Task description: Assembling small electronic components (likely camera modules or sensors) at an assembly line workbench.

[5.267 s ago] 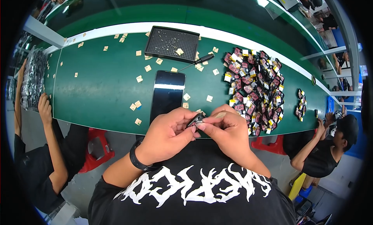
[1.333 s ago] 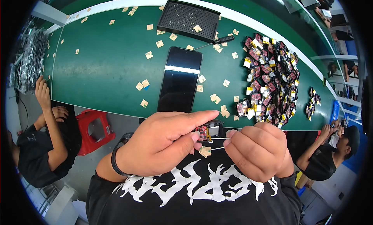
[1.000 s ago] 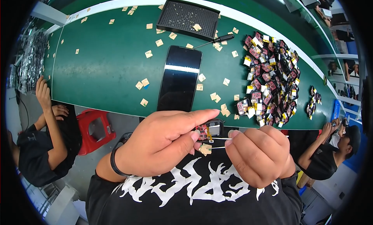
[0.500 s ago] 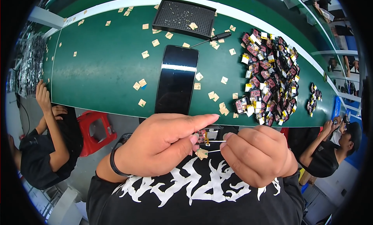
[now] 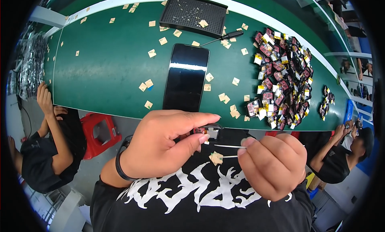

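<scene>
Forearms up from the lower edge; both your hands sit over your black shirt (image 5: 160, 208), near the close edge of the green table (image 5: 108, 71). Left hand (image 5: 168, 143): back up, index stretched rightward. Right hand (image 5: 274, 164): knuckles up, fingers curled. Small device (image 5: 212, 131) is at your left fingertips, just by the table edge: black open casing, red board on the left, pale silvery block on the right; rest hidden by fingers. Left hand nearly closed, pinching the device between thumb and fingers. Right hand closed on thin tweezers (image 5: 230, 146), prongs spread, pointing left, clear of the device; beige squares (image 5: 216, 158) bunched at the lower prong's tip.
</scene>
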### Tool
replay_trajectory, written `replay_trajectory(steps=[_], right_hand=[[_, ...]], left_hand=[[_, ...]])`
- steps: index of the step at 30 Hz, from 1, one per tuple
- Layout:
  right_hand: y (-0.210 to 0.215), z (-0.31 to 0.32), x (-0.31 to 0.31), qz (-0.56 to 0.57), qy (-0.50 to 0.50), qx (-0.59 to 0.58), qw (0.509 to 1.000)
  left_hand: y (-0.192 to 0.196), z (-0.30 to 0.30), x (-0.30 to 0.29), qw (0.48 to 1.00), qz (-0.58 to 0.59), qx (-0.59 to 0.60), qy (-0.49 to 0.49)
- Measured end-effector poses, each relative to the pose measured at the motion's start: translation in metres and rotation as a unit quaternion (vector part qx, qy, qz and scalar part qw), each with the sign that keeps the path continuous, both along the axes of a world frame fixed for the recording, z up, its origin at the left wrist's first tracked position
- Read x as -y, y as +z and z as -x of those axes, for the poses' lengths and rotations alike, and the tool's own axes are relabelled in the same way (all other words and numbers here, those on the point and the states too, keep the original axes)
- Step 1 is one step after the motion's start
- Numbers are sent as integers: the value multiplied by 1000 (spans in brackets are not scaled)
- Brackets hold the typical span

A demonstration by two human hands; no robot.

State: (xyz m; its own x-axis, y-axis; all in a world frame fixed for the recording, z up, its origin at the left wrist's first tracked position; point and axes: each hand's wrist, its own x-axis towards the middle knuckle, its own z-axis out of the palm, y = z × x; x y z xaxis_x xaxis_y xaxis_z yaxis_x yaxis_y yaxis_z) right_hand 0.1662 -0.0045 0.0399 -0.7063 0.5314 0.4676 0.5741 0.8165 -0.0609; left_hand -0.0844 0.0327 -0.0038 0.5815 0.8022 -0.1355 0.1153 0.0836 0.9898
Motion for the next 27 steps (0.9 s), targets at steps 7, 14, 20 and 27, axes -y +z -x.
replay_trajectory(steps=[7, 14, 20, 27], right_hand=[[-9, 7, -2, 23, -17, -31, 999], [-7, 12, -2, 26, -24, -39, 999], [-7, 15, 0, 24, -25, -37, 999], [2, 14, 7, 11, -45, -5, 999]], left_hand=[[-1, 1, -2, 992, 112, 53, 17], [-4, 9, 1, 989, 109, 98, -7], [2, 12, 0, 996, 56, 58, -26], [2, 11, 1, 999, -12, 35, -31]])
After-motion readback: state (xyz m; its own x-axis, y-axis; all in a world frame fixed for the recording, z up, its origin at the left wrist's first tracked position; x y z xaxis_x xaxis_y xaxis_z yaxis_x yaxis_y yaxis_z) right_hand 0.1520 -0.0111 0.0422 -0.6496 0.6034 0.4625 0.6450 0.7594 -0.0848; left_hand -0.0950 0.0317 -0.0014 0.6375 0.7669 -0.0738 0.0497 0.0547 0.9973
